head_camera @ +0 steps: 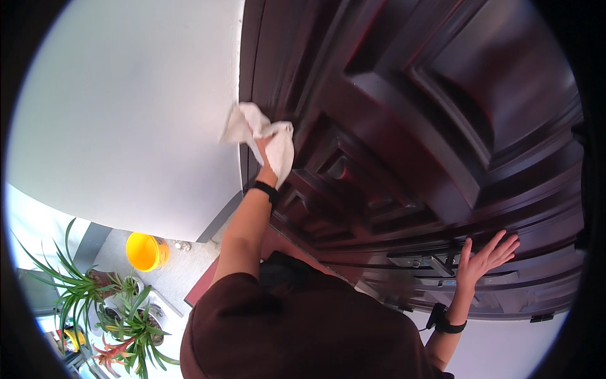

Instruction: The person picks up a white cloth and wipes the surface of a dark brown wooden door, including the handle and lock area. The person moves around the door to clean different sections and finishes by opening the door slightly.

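A pale, crumpled cloth is bunched around my left hand, hiding most of the fingers. That hand reaches up to the frame of a dark reddish-brown panelled door, where the frame meets a white wall. On the other side, my right hand is spread with its fingers apart and holds nothing. It is by the door's edge, just beyond the door handle; whether the palm touches the door cannot be told. Both wrists wear black bands.
At lower left an open yellow bucket stands on the grey floor. Closer to me are several potted plants with long leaves. A red mat or sill lies at the foot of the door.
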The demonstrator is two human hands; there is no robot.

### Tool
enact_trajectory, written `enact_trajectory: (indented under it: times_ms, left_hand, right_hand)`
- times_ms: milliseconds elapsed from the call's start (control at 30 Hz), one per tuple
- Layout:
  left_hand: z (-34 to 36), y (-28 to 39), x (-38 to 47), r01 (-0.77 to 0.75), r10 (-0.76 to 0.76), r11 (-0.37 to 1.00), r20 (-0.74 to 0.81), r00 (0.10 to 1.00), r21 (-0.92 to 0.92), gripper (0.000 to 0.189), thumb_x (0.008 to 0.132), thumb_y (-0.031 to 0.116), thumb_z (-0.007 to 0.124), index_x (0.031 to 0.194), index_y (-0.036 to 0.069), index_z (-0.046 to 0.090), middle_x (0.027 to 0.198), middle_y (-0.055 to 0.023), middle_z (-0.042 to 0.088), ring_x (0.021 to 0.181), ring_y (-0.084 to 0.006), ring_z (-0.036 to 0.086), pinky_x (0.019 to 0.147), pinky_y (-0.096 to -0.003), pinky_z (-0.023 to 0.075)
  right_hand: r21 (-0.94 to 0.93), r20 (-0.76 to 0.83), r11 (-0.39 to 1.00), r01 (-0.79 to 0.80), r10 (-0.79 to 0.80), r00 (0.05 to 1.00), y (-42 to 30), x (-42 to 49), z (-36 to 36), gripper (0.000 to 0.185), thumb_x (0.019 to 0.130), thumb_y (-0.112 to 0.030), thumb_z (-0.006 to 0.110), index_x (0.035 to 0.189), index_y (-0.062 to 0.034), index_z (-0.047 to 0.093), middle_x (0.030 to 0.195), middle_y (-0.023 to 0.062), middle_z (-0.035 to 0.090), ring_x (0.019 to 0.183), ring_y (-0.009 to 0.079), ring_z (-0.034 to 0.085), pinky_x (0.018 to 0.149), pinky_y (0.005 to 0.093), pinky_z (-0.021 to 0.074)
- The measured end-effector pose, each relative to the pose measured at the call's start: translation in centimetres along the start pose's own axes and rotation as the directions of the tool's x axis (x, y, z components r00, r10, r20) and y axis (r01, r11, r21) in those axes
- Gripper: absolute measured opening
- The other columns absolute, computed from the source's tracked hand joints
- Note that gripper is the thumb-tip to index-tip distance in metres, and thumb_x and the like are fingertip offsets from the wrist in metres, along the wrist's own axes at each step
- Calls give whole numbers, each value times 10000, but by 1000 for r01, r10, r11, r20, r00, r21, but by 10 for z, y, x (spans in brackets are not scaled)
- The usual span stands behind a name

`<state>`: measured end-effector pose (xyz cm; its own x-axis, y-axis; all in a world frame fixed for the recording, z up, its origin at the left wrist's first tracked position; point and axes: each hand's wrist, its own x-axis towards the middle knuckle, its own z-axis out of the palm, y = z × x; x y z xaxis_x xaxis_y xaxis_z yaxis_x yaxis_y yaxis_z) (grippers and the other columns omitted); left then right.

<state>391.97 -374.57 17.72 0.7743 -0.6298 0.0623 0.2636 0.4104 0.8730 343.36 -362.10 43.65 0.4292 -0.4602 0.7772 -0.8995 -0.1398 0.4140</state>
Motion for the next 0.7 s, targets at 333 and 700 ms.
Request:
enact_trajectory:
  times_ms: [333, 700]
  left_hand:
    - [33, 63, 0, -659, 657, 683, 129, 743, 316, 104, 914, 35, 614, 923, 1, 712, 843, -104, 689, 822, -218, 663, 778, -347, 514]
    - [128, 242, 57, -846, 864, 267, 274, 422, 462, 116, 819, 186, 701, 880, 107, 761, 843, -108, 660, 974, -330, 601, 1078, -521, 338]
  right_hand:
    - [-34, -25, 999, 0, -1, 1000, 0, -1, 1, 811, 945, -420, 582, 1580, -29, 263, 1654, 243, 121, 1529, 455, 76, 1199, 627, 34]
    - [-15, -25, 1000, -18, 18, 1000, -4, 2, -3, 801, 925, -377, 603, 1568, -21, 284, 1644, 249, 155, 1523, 467, 92, 1199, 636, 49]
